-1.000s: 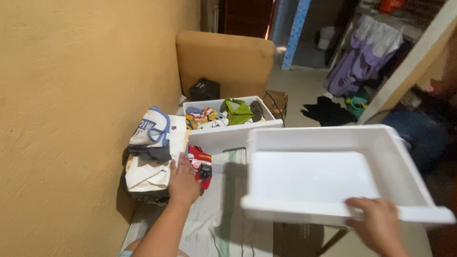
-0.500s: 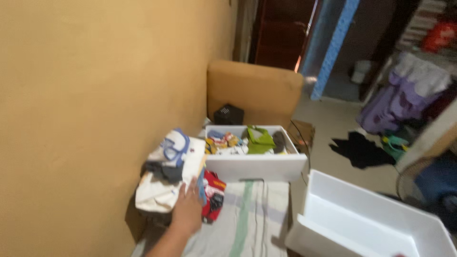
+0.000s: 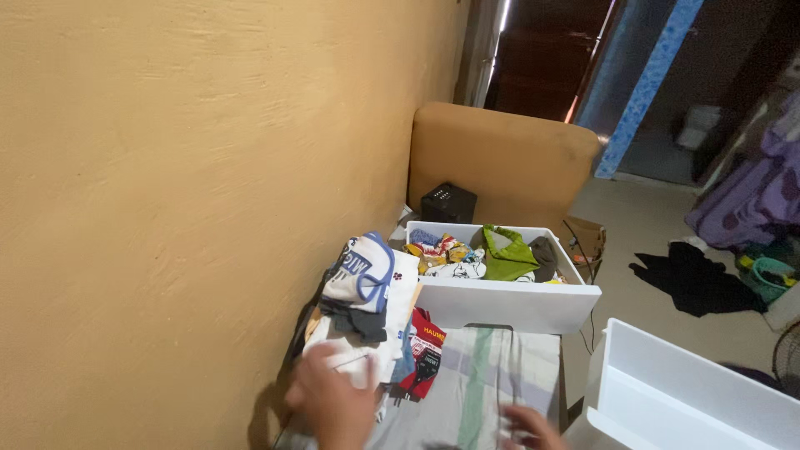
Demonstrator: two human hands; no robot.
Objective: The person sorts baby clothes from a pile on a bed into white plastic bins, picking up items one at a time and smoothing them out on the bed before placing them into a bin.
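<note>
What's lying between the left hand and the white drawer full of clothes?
In the head view, a folded clothes pile and a red packet lie between the left hand and the white drawer.

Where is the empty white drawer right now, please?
In the head view the empty drawer sits at the lower right, right of the striped cloth and below the full drawer, apart from both hands.

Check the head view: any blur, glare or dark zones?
Head view: both hands motion-blurred, left hand over the clothes pile, right hand at the bottom edge; doorway dark; empty white drawer bright, not blown out; filled drawer sharp.
</note>
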